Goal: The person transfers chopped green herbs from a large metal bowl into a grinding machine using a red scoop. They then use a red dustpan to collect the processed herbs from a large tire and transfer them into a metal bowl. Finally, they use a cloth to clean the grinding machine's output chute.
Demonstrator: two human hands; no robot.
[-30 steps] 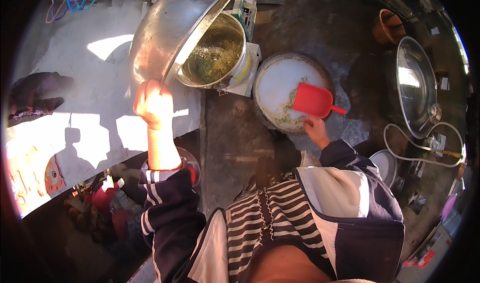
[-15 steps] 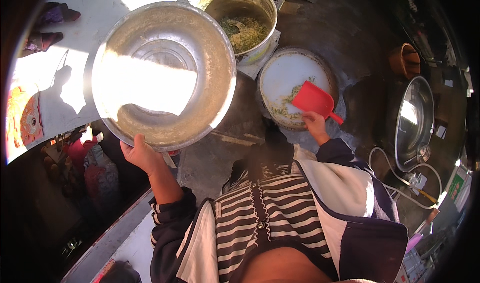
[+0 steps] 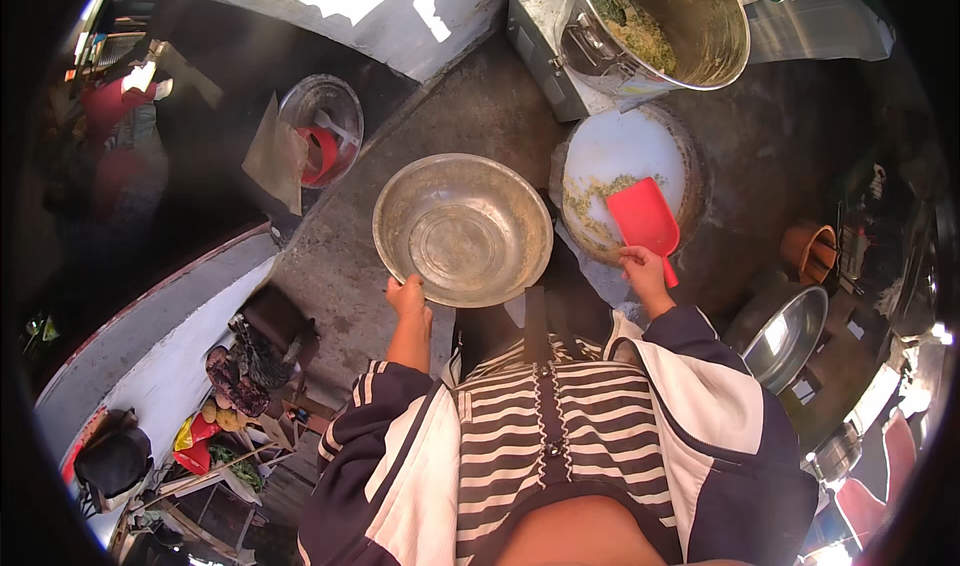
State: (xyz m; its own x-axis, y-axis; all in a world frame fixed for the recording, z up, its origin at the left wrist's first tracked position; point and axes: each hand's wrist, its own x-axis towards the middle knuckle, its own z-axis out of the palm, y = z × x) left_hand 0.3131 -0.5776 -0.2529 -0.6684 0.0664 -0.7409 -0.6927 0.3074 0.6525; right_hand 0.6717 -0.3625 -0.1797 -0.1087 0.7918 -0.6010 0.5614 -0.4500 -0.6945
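A wide, dented metal basin (image 3: 455, 181) hangs in front of me, its inside facing up with nothing in it. My left hand (image 3: 408, 304) is closed on its near rim. On the right, my right hand (image 3: 645, 274) grips a red plastic scoop (image 3: 645, 216) by the handle. Scattered yellow-green crumbs (image 3: 585, 204) lie under and beside the scoop, on a round white surface (image 3: 625, 141) with a darker rim. Whether the scoop touches that surface, I cannot tell.
A big steel pot (image 3: 725, 41) of chopped yellow-green stuff stands at the far right by a metal box (image 3: 545, 51). An orange-brown pot (image 3: 808, 251) and a shiny basin (image 3: 780, 336) are at the right. A bucket (image 3: 350, 116) stands far left; clutter lies near left.
The basin has come down and to the right with my left hand, out of the bright sunlight. My view has shifted left. The scoop stays over the white surface in my right hand.
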